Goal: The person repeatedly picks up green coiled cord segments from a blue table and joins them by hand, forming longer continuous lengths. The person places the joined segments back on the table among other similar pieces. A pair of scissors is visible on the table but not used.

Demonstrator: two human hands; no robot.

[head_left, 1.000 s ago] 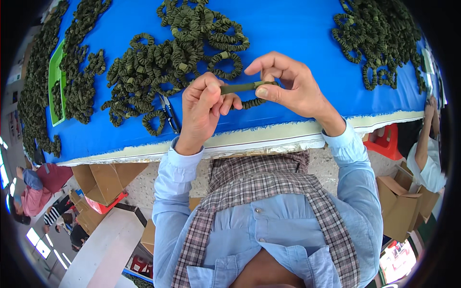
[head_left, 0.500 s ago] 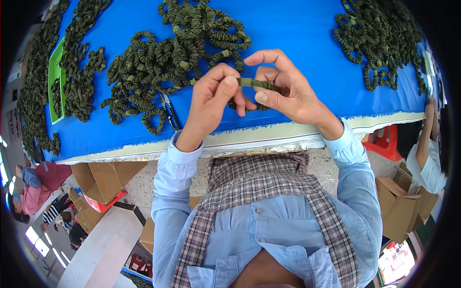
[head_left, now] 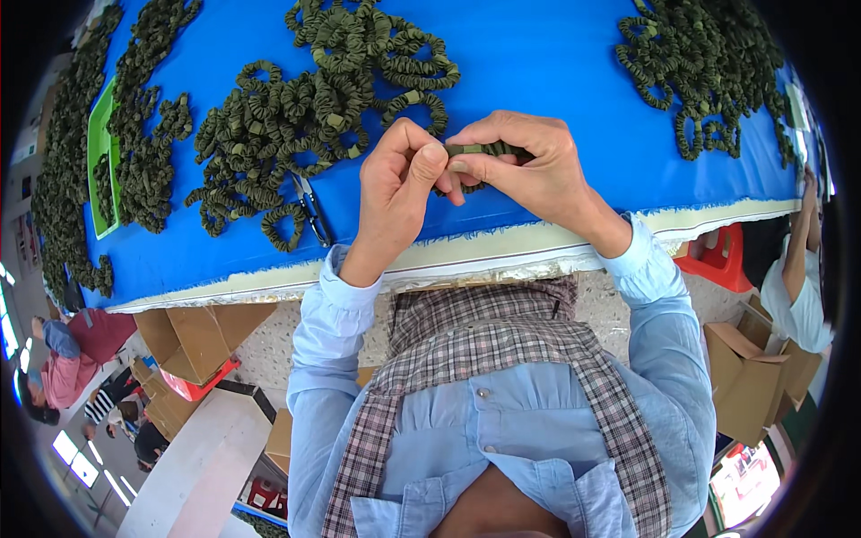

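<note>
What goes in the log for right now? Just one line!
left hand: pinches green ruffled band | right hand: grips same band | scissors: on blue cloth, left of hands | band piles: behind hands

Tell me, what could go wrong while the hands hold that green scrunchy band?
The green band is pinched only between the fingertips of the left hand and right hand, so it might slip out and drop. The scissors lie close beside the left hand, where a wrist could perhaps bump the blades. A dropped band could get lost in the nearby pile.
</note>
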